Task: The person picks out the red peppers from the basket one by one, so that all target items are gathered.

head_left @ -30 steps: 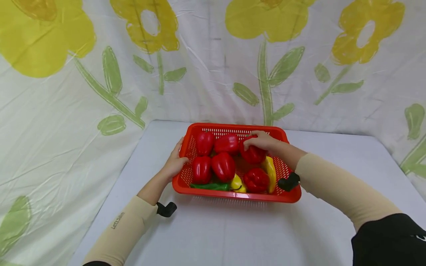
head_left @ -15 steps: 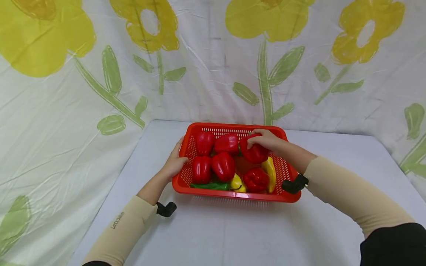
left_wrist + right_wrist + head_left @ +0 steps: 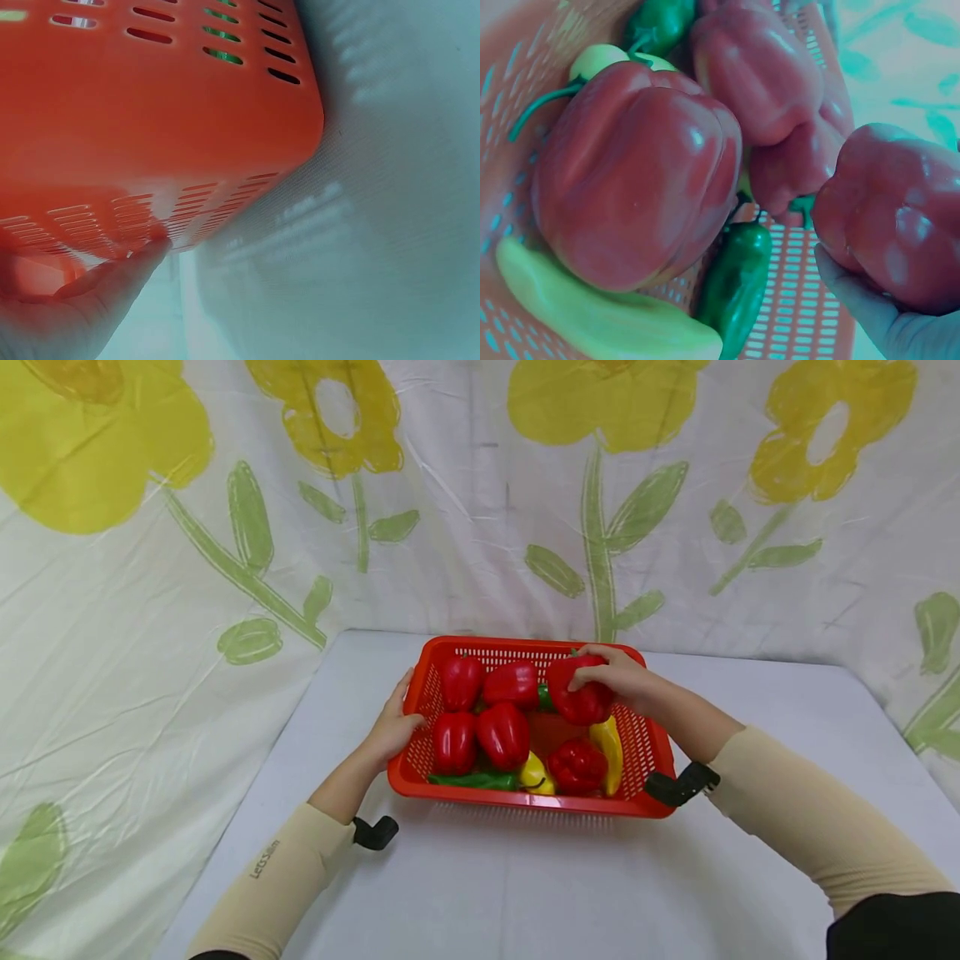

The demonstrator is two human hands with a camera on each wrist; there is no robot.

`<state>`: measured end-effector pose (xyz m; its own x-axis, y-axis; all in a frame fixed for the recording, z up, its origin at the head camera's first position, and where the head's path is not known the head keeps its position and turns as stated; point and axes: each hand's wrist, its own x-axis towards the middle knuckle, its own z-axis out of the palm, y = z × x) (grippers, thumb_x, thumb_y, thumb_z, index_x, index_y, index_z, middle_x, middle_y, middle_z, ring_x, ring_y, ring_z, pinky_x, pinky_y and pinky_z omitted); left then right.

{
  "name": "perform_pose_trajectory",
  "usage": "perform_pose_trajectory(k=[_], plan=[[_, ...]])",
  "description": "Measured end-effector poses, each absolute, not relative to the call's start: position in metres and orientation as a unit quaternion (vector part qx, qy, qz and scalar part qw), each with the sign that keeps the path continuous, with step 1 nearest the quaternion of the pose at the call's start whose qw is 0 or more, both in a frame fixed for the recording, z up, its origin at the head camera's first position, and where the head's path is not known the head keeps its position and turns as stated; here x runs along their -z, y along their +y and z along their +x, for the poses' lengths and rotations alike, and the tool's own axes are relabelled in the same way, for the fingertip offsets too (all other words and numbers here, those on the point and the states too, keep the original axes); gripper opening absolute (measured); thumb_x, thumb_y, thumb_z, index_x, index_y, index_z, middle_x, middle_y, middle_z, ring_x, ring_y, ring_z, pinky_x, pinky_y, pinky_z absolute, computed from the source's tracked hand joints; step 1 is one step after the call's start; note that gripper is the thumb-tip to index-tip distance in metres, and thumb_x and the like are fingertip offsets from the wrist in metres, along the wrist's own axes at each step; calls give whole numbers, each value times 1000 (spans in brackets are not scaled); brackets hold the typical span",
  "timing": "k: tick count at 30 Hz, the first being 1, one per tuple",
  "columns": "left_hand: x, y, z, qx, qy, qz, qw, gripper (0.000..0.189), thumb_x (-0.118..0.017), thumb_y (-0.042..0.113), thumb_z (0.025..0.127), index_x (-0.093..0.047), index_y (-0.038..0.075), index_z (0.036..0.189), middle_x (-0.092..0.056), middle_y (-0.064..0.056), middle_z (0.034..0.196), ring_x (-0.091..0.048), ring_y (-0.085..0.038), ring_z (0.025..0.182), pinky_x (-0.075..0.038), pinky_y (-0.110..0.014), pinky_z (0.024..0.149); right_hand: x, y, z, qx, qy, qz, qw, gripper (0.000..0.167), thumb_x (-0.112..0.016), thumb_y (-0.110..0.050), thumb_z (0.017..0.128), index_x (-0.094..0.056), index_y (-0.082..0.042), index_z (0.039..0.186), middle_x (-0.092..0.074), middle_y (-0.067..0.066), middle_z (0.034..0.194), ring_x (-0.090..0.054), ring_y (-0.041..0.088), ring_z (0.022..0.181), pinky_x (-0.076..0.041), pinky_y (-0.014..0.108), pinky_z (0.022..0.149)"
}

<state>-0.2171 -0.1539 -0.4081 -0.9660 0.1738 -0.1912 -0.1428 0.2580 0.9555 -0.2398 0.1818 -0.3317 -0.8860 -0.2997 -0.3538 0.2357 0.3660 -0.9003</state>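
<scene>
1. On the white table (image 3: 525, 877), toward its far side: one red basket (image 3: 525, 803), slotted walls, its base mostly covered by contents.
2. Left hand (image 3: 393, 727), one: grasping the basket's left end, thumb at the rim; fingertips hard to make out. The left wrist view shows mainly basket wall, with the hand cut off at lower left.
3. Right hand (image 3: 618, 678), one: clasping a red pepper, palm side hidden.
4. Held red pepper (image 3: 573, 693), one: over the basket's far right part, partly covered by the fingers; cut off at the right edge in the right wrist view. Whether it touches the basket cannot be told.
5. Other red peppers (image 3: 502, 737), five: two far, two near left, one near right.
6. Yellow peppers, two: a small one (image 3: 533, 772) at the near wall, partly hidden; a long one (image 3: 611, 756) at the right end.
7. Green peppers, two made out: a long one (image 3: 480, 781) at near left, partly covered; a dark one (image 3: 739, 285), clearest in the right wrist view.
8. Beige sleeves (image 3: 273, 877), two: forearms cut off at the frame's edges.
9. Backdrop cloth (image 3: 457, 560), one: four yellow flower heads, cropped along the top.
</scene>
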Motion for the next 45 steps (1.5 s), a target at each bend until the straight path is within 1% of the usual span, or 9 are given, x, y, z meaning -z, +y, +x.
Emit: perform_pose_trajectory(k=[5, 7, 9, 17, 21, 26, 36, 41, 45], plan=[[407, -154, -218, -609, 782, 5, 132, 82, -42, -5, 86, -2, 26, 151, -20, -14, 153, -37, -38, 128, -43, -53, 97, 331, 189, -237, 585, 776, -26, 234, 39, -61, -18, 83, -43, -8, 117, -46, 12, 120, -49, 25, 104, -54, 31, 78], [407, -154, -218, -609, 782, 4, 132, 82, -42, -5, 86, -2, 26, 151, -19, -14, 153, -36, -37, 129, -42, -53, 97, 331, 193, -236, 600, 764, -33, 234, 39, -59, -16, 84, -43, -7, 118, -46, 11, 119, -50, 24, 103, -54, 31, 78], [406, -154, -217, -608, 783, 4, 132, 82, -41, -5, 86, -2, 26, 151, -19, -13, 153, -36, -37, 129, -42, -53, 97, 331, 198, -235, 614, 752, -40, 235, 37, -56, -15, 84, -43, -9, 118, -47, 8, 117, -51, 22, 101, -54, 31, 78], [407, -153, -216, -608, 783, 6, 131, 82, -41, -5, 86, -3, 26, 151, -18, -13, 154, -37, -36, 127, -44, -52, 96, 332, 220, -233, 639, 731, -73, 226, 21, -49, -9, 85, -45, -15, 105, -55, -2, 104, -56, 16, 94, -55, 30, 76], [408, -153, -217, -606, 785, 6, 130, 82, -42, -4, 86, -3, 26, 151, -18, -13, 153, -38, -36, 126, -45, -51, 95, 331, 229, -233, 652, 723, -78, 215, 20, -49, -7, 84, -47, -17, 102, -57, -4, 101, -57, 14, 91, -55, 29, 74], [409, -153, -217, -609, 783, 8, 127, 82, -42, -5, 85, -3, 25, 151, -20, -13, 153, -39, -37, 126, -46, -51, 94, 331, 242, -236, 695, 683, -102, 200, 20, -47, -2, 85, -49, -15, 100, -61, -4, 98, -59, 12, 86, -56, 26, 72], [409, -154, -217, -610, 782, 8, 129, 82, -42, -5, 85, -2, 25, 151, -19, -14, 153, -38, -37, 127, -43, -52, 96, 334, 270, -238, 718, 667, -99, 172, 29, -49, 2, 84, -45, -17, 106, -58, -6, 106, -53, 11, 97, -55, 26, 73], [410, -154, -218, -610, 782, 11, 127, 83, -42, -5, 85, -2, 25, 151, -19, -13, 153, -39, -37, 126, -44, -52, 96, 341, 286, -241, 726, 659, -114, 160, 34, -46, 4, 84, -45, -20, 108, -56, -7, 110, -50, 11, 102, -55, 26, 73], [411, -154, -218, -614, 779, 13, 127, 83, -41, -5, 84, -3, 26, 151, -19, -12, 153, -39, -36, 126, -44, -51, 96, 348, 297, -245, 746, 635, -125, 157, 35, -42, 4, 84, -45, -20, 109, -56, -6, 111, -51, 11, 102, -55, 27, 74]])
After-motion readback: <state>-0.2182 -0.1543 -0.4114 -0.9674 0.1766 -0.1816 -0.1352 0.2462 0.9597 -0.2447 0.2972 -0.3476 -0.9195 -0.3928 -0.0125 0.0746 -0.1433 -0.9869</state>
